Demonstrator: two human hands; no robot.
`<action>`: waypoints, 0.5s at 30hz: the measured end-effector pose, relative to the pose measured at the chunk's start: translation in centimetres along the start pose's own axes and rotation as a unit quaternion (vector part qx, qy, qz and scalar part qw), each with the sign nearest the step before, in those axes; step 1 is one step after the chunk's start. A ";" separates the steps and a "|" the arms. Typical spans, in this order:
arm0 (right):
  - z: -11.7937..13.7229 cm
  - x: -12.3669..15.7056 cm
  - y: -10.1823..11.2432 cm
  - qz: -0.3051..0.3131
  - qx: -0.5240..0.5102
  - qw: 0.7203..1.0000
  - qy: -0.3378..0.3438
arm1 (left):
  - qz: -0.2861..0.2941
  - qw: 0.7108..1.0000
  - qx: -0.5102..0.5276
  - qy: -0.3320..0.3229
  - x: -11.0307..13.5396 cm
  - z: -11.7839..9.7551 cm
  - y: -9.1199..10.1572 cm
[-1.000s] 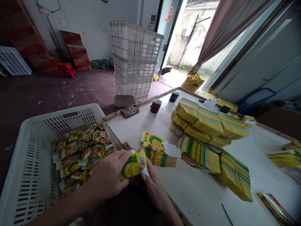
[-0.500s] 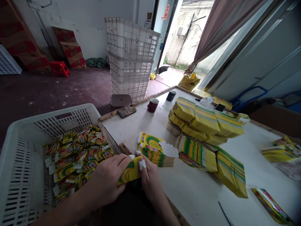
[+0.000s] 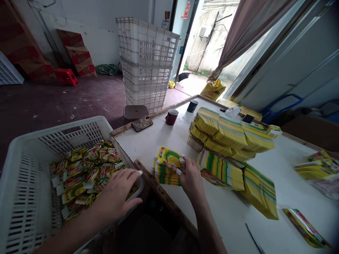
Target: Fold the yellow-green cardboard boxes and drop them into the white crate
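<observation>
Your left hand [image 3: 119, 192] hangs palm down over the near right corner of the white crate [image 3: 79, 124]. Its fingers [image 3: 131, 174] are spread and loosely open, reaching toward the rim. A bit of yellow shows just beneath them, but you cannot tell whether the hand has hold of anything. Inside the crate lies a loose heap of folded cartons [image 3: 84, 169], yellow, green and red.

Your right hand [image 3: 191, 178] rests on the table [image 3: 159, 139], its taped fingertips [image 3: 182, 164] curled against the right edge of the stack of flat cartons [image 3: 165, 165]. The thumb is hidden, so you cannot tell whether the hand grips the stack or only touches it. This stack sits near the table's front edge, just behind the wooden strip [image 3: 159, 187] and beside the crate.

To the right are larger piles of flat cartons [image 3: 230, 135], some leaning. Further back on the table are a phone [image 3: 142, 124], a red mug [image 3: 172, 116] and a dark cup [image 3: 192, 106].
</observation>
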State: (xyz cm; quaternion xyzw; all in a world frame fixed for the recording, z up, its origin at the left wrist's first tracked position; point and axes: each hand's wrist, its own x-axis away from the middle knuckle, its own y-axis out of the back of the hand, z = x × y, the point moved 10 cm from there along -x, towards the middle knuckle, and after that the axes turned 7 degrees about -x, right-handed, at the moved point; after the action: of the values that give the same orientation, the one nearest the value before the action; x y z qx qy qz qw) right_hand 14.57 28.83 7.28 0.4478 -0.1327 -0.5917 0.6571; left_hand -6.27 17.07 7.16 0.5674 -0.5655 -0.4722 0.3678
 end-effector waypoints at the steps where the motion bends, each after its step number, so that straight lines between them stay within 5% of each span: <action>1: 0.1 0.1 0.4 -0.016 -0.018 1.000 -0.003 | 0.038 0.998 0.057 -0.003 0.1 -0.4 -0.8; 4: 0.3 0.8 1.8 -0.075 -0.119 0.989 -0.039 | 0.133 0.966 0.222 0.019 0.7 -1.3 -2.8; 6: 1.3 1.7 1.5 -0.073 -0.245 0.965 -0.065 | 0.132 0.932 0.336 0.034 0.6 -1.9 -2.9; 10: 7.1 4.8 -2.8 0.067 -0.486 0.867 -0.089 | 0.044 0.842 0.537 0.043 -0.1 -2.7 -1.2; 13: 11.9 7.7 -5.7 0.161 -0.578 0.794 -0.098 | -0.066 0.795 0.582 0.154 0.3 -0.2 -0.7; 15: 14.0 8.9 -6.8 0.197 -0.587 0.780 -0.085 | -0.153 0.772 0.583 0.201 1.2 1.7 -0.2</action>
State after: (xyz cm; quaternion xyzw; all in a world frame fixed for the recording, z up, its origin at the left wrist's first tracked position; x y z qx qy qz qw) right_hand 2.55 15.53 6.95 -0.1128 0.0999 -0.4481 0.8812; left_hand -7.88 16.12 6.33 0.8339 -0.5515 0.0234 -0.0052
